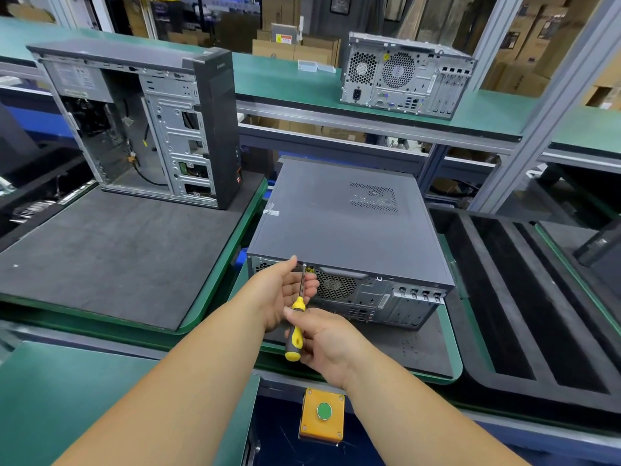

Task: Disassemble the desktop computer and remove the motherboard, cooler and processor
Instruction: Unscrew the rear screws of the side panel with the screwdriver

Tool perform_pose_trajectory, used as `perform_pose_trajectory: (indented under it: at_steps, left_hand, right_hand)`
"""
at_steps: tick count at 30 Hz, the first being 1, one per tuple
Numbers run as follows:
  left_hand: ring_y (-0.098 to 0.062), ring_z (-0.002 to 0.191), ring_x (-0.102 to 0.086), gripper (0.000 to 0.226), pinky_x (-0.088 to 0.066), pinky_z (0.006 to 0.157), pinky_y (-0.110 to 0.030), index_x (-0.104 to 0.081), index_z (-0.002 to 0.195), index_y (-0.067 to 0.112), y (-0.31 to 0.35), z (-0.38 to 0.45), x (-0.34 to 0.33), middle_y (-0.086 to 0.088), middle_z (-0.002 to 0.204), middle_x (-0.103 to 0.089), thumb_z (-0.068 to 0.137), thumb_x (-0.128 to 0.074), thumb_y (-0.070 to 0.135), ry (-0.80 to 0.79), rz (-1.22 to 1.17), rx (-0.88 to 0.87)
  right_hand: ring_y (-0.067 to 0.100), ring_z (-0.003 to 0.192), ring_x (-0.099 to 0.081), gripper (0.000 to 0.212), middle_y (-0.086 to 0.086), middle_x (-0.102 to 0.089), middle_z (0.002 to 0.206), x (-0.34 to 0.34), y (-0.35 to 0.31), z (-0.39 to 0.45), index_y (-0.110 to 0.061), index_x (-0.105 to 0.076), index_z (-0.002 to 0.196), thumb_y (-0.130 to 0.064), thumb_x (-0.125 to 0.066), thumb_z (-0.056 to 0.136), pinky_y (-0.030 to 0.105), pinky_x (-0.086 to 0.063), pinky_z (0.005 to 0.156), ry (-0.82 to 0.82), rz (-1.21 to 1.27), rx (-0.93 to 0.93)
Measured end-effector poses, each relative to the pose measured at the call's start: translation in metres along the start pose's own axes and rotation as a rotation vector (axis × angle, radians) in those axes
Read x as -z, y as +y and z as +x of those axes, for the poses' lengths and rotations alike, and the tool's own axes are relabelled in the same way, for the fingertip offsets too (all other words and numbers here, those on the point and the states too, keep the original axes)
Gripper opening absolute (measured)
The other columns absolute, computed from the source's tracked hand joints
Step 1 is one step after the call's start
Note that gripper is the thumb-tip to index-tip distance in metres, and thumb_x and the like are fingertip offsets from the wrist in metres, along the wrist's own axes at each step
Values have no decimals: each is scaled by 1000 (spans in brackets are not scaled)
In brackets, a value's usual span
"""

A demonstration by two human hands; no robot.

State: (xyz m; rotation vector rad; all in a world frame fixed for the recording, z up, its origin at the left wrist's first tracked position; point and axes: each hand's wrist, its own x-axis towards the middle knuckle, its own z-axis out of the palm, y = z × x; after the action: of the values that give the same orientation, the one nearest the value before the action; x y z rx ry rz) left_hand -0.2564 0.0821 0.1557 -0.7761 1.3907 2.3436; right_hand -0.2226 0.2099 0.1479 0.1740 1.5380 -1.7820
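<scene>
At about ten o'clock an opened, upright grey steel tower case with a black front panel [141, 126] stands on a dark foam mat [111, 257], its side off and its bays exposed. Moving toward centre, the left hand [285, 292] reaches to the rear upper edge of the closed dark grey metal desktop computer lying on its side [339, 223], fingers loosely cupped beside the screwdriver shaft; whether they actually pinch it I cannot tell. Just below, near six o'clock, the right hand [331, 344] is wrapped round the handle of the yellow-and-black screwdriver [295, 326], whose tip meets a screw at the case's back edge. Lower still sits a yellow box with a green push-button [323, 412]. At one o'clock a second silver computer chassis [403, 75] rests on the upper green shelf [295, 79], and at three o'clock lies a black foam tray with long slots [524, 297]. The closed computer looks heavy, rigid and smooth-skinned, so it is best steadied by its edges; the board inside will probably be fragile, held by its rims only.
</scene>
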Motion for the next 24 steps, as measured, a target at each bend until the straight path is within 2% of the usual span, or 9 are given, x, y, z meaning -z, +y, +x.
perform_pose_trajectory:
  at_steps: [3,7,10,12,15,20,24]
  left_hand:
    - [-14,68,-67,31,-54,61,-25,-69,95,3,-1,3,-2,-6,78,-73,93,-60,32,24,18,-9]
    - [-8,59,-63,15,-52,55,-21,-69,79,8,-3,7,-3,1,63,-68,87,-70,21,89,6,-15]
    - [-6,54,-62,16,-51,54,-21,-70,77,8,-3,12,-3,2,61,-68,86,-71,21,121,33,-49]
    - [-8,56,-61,17,-48,53,-23,-71,78,11,-4,14,-1,4,61,-68,87,-70,25,126,84,-64]
    - [-10,62,-61,17,-46,54,-25,-73,79,14,-5,15,3,5,66,-70,87,-69,29,123,129,-75]
    - [-11,66,-63,23,-48,64,-25,-72,82,8,-5,18,1,-1,74,-70,91,-64,28,85,55,-61]
    - [-11,61,-68,35,-52,54,-22,-69,92,3,0,17,-3,-4,75,-74,89,-64,37,71,16,-41]
  right_hand:
    - [6,44,-41,16,-1,-52,63,2,-3,0,-16,-58,90,-28,-70,88,16,-24,38,-28,-17,-5]
    - [5,43,-38,18,0,-48,65,3,-4,2,-16,-58,89,-28,-70,88,15,-26,37,-68,-21,-9]
    - [7,47,-39,21,2,-53,71,4,-5,2,-14,-57,94,-33,-66,91,17,-29,42,-114,29,-23]
    - [8,49,-42,23,6,-63,77,7,-7,1,-11,-59,99,-33,-55,97,18,-31,45,-169,83,-48]
    - [9,52,-44,24,13,-71,87,11,-6,0,-6,-60,104,-22,-43,101,19,-33,49,-196,118,-42]
    - [9,52,-46,15,12,-70,83,11,-1,-1,-6,-60,101,-17,-51,99,19,-35,49,-126,84,31]
    - [8,51,-45,12,8,-67,77,9,0,0,-11,-61,91,-21,-57,97,18,-32,49,-96,55,27]
